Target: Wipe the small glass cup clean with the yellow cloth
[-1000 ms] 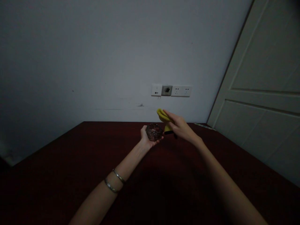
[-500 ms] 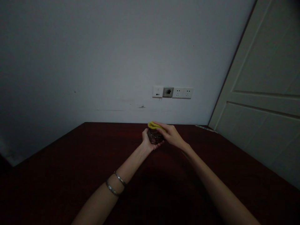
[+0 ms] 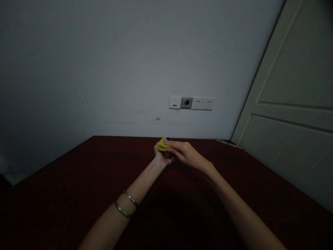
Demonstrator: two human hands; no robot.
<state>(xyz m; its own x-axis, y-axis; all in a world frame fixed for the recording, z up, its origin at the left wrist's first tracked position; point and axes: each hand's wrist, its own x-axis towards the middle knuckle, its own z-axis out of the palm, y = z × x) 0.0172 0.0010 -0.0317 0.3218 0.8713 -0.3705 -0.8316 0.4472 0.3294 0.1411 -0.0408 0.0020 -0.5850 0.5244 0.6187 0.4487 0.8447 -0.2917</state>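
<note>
My left hand (image 3: 161,157) is wrapped round a small dark brown, shiny object (image 3: 166,155) held above the table's far part. Its exact kind I cannot make out; the cloth and my fingers hide most of it. In my right hand (image 3: 186,152) is a folded yellow cloth (image 3: 163,144), pressed with the fingertips against the top of the dark object. The two hands meet near the middle of the view. Two silver bangles (image 3: 126,205) circle my left forearm.
A dark red table (image 3: 117,166) runs up to a pale wall (image 3: 125,62). Sockets and a switch (image 3: 191,103) sit low on the wall. At the right stands a white panelled door (image 3: 293,104). A thin strip (image 3: 229,143) lies at the table's far right corner.
My right hand has moved the yellow cloth slightly left and down over the dark object, which is now more covered. My left hand has shifted a little left.
</note>
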